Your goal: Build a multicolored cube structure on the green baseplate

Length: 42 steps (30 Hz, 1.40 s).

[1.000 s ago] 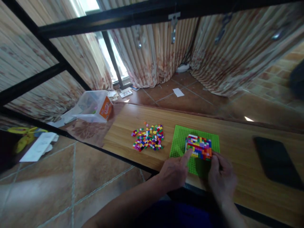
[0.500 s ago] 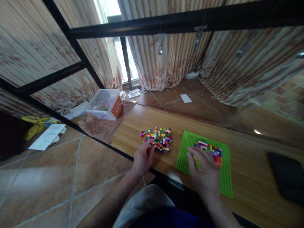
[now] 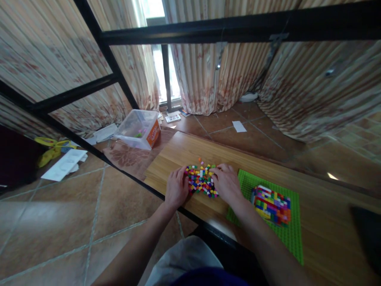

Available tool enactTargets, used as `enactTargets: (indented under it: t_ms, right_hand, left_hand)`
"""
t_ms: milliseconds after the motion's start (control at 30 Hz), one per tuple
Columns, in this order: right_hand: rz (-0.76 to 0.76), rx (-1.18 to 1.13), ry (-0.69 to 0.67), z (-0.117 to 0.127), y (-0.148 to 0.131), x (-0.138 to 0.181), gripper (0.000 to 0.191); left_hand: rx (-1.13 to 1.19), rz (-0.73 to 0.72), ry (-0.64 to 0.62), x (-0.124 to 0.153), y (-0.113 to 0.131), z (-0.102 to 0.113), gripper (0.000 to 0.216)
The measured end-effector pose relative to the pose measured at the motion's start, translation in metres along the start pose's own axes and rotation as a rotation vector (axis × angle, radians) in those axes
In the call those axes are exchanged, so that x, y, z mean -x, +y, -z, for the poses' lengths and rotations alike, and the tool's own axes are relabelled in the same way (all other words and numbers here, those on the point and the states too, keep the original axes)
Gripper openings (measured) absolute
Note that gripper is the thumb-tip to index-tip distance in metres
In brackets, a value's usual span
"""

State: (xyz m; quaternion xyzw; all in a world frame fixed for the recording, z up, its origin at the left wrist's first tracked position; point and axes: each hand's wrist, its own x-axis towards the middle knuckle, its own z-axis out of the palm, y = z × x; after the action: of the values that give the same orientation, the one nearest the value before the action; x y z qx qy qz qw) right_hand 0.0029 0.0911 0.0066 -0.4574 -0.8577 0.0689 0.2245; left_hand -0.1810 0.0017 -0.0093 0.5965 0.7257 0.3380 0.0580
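Note:
A pile of small loose bricks [image 3: 200,179] in many colours lies on the wooden table [image 3: 178,153]. My left hand [image 3: 176,190] rests at the pile's left edge with its fingers curled against the bricks. My right hand [image 3: 226,183] lies on the pile's right side, fingers bent down into the bricks. Whether either hand grips a brick is hidden. To the right lies a green baseplate [image 3: 293,234] carrying a block of stacked multicoloured bricks [image 3: 271,204]; no hand touches it.
A clear plastic box [image 3: 138,129] with an orange label stands on a patterned cloth at the table's left end. A dark flat object [image 3: 367,234] lies at the right edge. Black frame bars [image 3: 238,28] cross overhead. Papers lie on the tiled floor before the curtains.
My right hand left the baseplate and moved left onto the loose brick pile. My left hand stays at the pile's left edge. The camera view shifted left.

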Motion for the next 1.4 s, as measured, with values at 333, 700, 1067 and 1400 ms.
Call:
enactTargets:
  t_ms: [333,700,1067,1400]
  right_hand:
    - [-0.057,-0.078,-0.196,0.016,0.004,0.010,0.021]
    - [-0.014,-0.024,-0.305,0.003,-0.019,-0.024,0.026]
    - [-0.128,-0.233,-0.092,0.019,-0.019,-0.002,0.025]
    - [-0.699,-0.972,0.093,0.065,-0.017,0.095,0.035]
  left_hand:
    - [0.022,-0.121,-0.024,0.000,-0.003,0.002,0.034]
    - [0.120,-0.150,0.014,0.000,-0.002,0.003,0.030]
    - [0.108,-0.117,0.008,0.001,-0.003,0.003,0.031]
    - [0.148,-0.089,0.131,0.002,-0.009,0.003,0.030]
